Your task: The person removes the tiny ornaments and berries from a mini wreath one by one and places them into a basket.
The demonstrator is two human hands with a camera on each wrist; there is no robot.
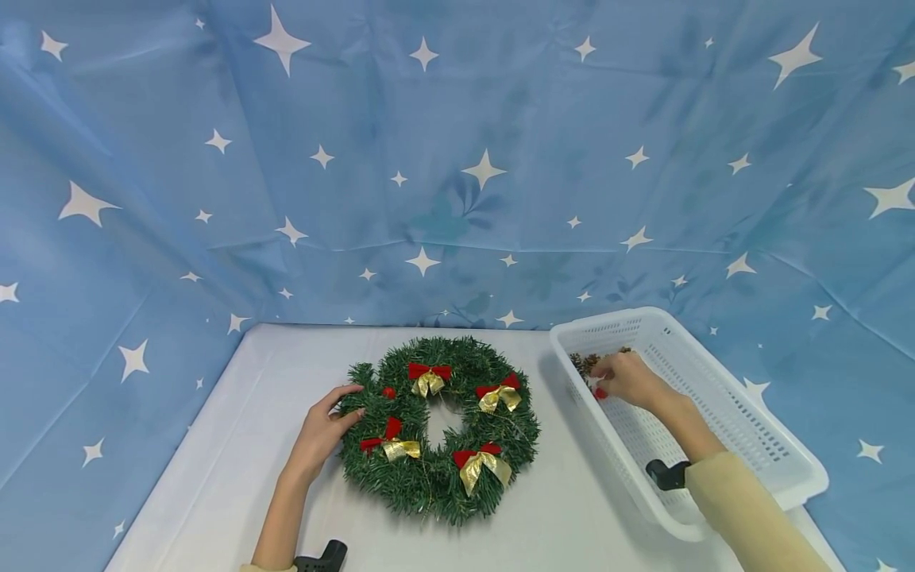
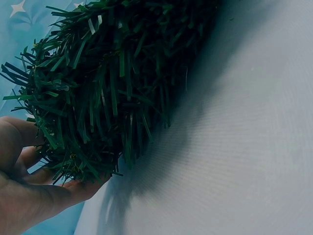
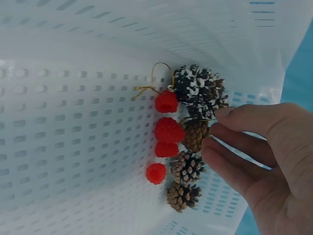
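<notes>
A green tinsel wreath (image 1: 443,492) lies on the white table, carrying several red-and-gold bows and a red berry (image 1: 388,392). My left hand (image 1: 322,429) holds its left edge, thumb and fingers bent about the green strands; the left wrist view shows the hand (image 2: 34,191) there too. On the right, my right hand (image 1: 632,380) reaches into a white plastic basket (image 1: 768,425). In the right wrist view, the right hand's (image 3: 264,156) thumb and fingertips are apart, beside a brown pinecone (image 3: 195,134) with a gold loop and a frosted pinecone (image 3: 200,90).
Several red raspberry-like ornaments (image 3: 168,130) lie in a row in the basket, by more pinecones (image 3: 184,197). A gold cord (image 3: 146,90) is tied to one. Blue star-patterned cloth (image 1: 457,199) stands behind and beside the table (image 1: 572,508).
</notes>
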